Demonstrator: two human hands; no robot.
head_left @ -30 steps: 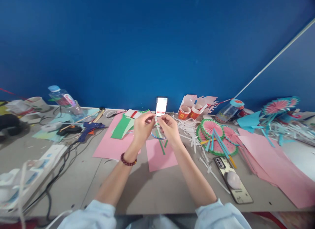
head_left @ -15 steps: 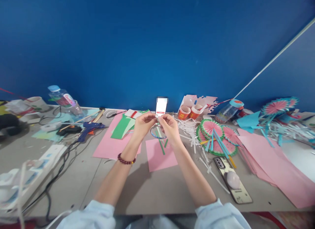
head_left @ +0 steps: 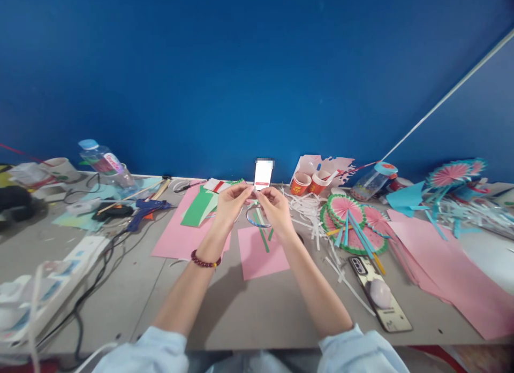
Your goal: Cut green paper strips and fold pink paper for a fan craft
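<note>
My left hand [head_left: 231,204] and my right hand [head_left: 274,208] meet above the table, fingertips pinched together on a thin white paper strip [head_left: 254,192]. A small blue tape ring [head_left: 257,217] hangs between the hands, just under the pinch. Below them lies a small pink paper sheet [head_left: 263,252] with green strips [head_left: 264,238] on it. A bead bracelet sits on my left wrist.
Large pink sheets [head_left: 441,266] lie right, green paper [head_left: 198,207] left of the hands. Watermelon paper fans [head_left: 353,220], white paper shreds [head_left: 309,212], red cups [head_left: 307,183], a phone [head_left: 379,292], a blue glue gun [head_left: 146,208], a bottle [head_left: 104,161] and cables [head_left: 92,287] crowd the table.
The hands stay pinched together at the same spot; fingers shifted slightly on the strip and the ring moved a little beneath them.
</note>
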